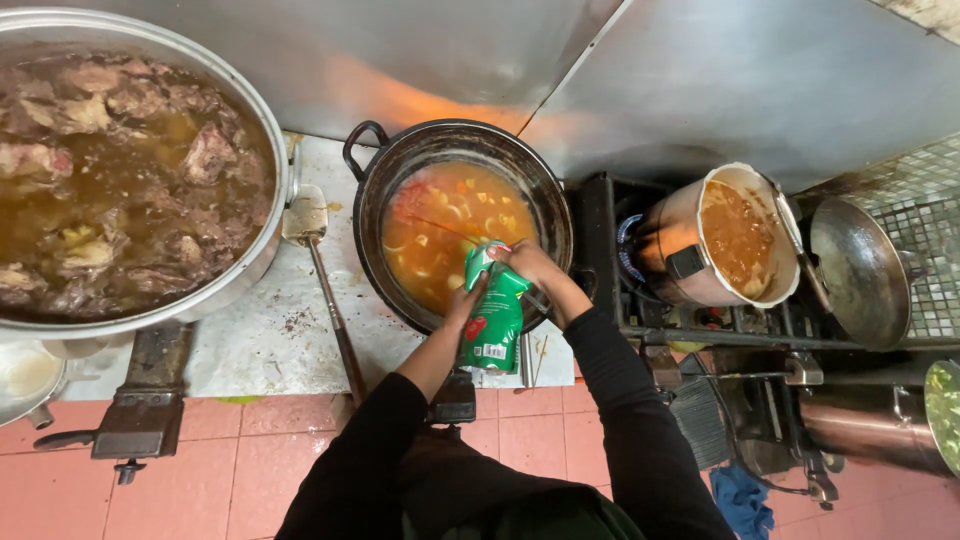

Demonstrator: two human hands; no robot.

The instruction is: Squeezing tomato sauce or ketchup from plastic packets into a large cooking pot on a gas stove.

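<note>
While both hands are working at the top of the green pouch (494,318), the pouch is hanging upright over the near rim of the dark pot (372,190), its lower half out past the rim above the surface (260,335). The left hand (466,297) is closing its grip around the pouch's upper side, and the right hand (527,262) is pinching the top corner with fingers shut on it. Orange soup (450,235) with pale pieces is filling the pot just beyond the pouch.

A sudden tear could be jerking the contents out in a rush, splashing hot soup onto the wrists, or dropping them outside the rim onto the surface, since the pouch is sitting half off the pot. Sleeves are passing close to the rim, which is likely hot.

Room is tight to the right: the steel pot (690,250) on the burner is standing near, tilted. To the left, the ladle (318,270) is lying on the surface between the dark pot and the big meat pot (255,130). Toward the body, space is staying open.
</note>
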